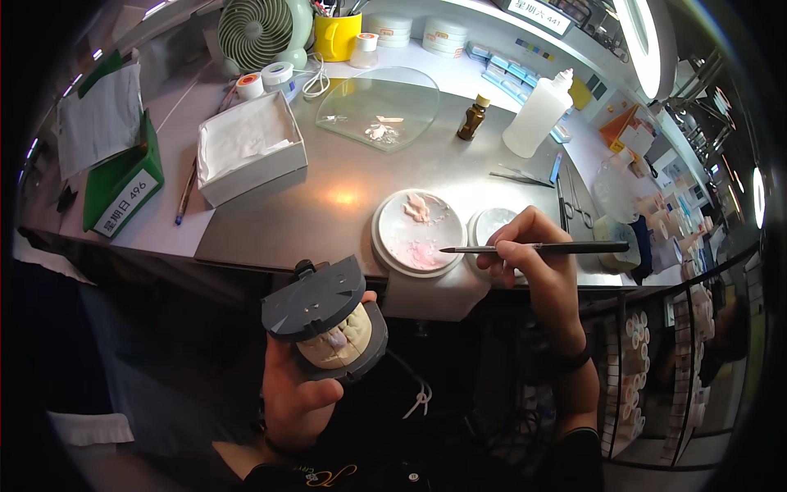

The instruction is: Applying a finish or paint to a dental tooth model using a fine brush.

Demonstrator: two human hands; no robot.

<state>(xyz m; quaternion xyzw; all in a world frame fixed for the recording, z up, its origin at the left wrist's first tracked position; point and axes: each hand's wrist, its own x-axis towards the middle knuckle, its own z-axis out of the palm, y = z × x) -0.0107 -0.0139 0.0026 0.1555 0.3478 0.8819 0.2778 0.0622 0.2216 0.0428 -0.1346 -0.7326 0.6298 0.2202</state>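
My left hand (299, 385) is wrapped round a dental model (340, 340) in front of the bench. Dark grey plates close it above and below, with cream teeth between and one greyish-lilac tooth among them. Between the fingertips of my right hand (537, 254) lies a slim black-handled brush (574, 247), held nearly level. The brush tip points left, at the right edge of a round white palette dish (422, 215); whether it touches cannot be made out. Pinkish-beige paste (416, 208) and a paler pink smear (422, 254) lie in that dish. A second round dish (492, 221) is partly hidden behind my right hand.
A white tissue-lined box (250, 148) stands at left, beside a green holder (123, 176). Farther back are a glass slab (377, 102) with powdery scraps, a brown bottle (473, 119), a white squeeze bottle (537, 115) and a green fan (261, 34). Scissors (578, 201) lie at right.
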